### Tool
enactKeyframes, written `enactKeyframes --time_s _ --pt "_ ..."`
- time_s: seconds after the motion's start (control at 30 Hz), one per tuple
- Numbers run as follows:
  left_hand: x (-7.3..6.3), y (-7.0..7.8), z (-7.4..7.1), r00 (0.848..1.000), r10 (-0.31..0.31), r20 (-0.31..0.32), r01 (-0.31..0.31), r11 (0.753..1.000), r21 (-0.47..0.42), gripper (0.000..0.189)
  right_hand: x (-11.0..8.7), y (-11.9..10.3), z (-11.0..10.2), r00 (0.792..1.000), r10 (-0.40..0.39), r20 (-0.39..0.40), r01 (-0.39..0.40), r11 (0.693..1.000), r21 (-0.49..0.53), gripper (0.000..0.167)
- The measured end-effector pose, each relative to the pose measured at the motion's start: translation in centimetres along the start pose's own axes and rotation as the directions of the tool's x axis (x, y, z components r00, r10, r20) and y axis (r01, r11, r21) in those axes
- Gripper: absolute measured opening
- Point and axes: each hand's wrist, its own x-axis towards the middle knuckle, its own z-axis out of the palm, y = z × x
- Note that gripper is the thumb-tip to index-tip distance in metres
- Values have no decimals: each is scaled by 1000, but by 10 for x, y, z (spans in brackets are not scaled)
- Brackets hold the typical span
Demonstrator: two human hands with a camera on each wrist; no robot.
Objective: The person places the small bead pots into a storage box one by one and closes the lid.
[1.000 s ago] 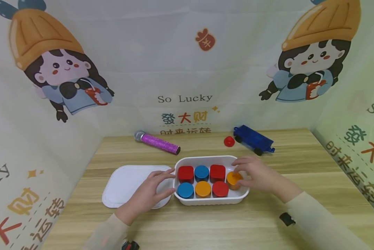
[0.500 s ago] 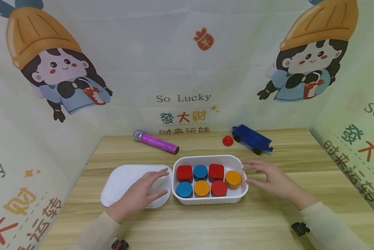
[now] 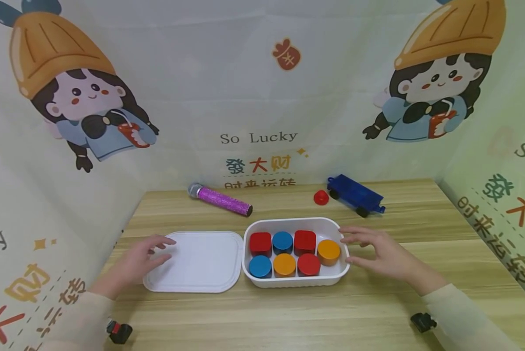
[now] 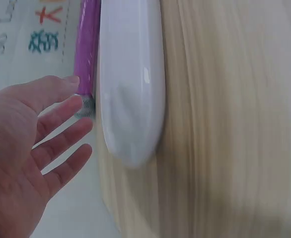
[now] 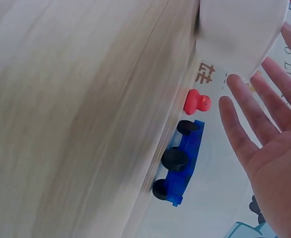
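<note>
In the head view a white box [image 3: 297, 282] holds several red, blue and orange blocks, among them an orange round block [image 3: 329, 252] at its right end. My right hand [image 3: 382, 256] is at the box's right end, fingers extended along the rim; whether they touch it I cannot tell. To the left of the box lies a white lid [image 3: 205, 261], flat on the table. My left hand [image 3: 132, 263] is over the lid's left end, fingers loosely spread and holding nothing. The left wrist view shows that hand [image 4: 26, 144] beside the lid's rounded end [image 4: 133, 99].
A purple microphone [image 3: 223, 200] lies at the back left of the wooden table [image 3: 262, 317]. Behind the box, to the right, are a small red knob-like piece [image 3: 321, 197] and a blue toy wagon [image 3: 356, 195]. A printed cloth [image 3: 262, 97] hangs behind the table.
My right hand has let go of the orange round block and drawn back to the box's right rim. My left hand has moved left, from the box's left side to the lid's far left end.
</note>
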Motion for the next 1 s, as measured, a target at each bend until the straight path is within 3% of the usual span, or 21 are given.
enactKeyframes --time_s 0.2,0.37,1.0 --pt "-10 -40 -12 998 -53 -26 53 998 14 26 -1 -1 0 1000 19 -6 -19 1000 7 40" --pt "-16 -58 -16 998 -63 5 63 998 20 26 -1 -1 1 1000 31 0 -31 999 14 41" --pt "-14 -54 -8 991 -123 44 122 992 14 20 -2 -2 2 997 77 24 -77 997 21 45"
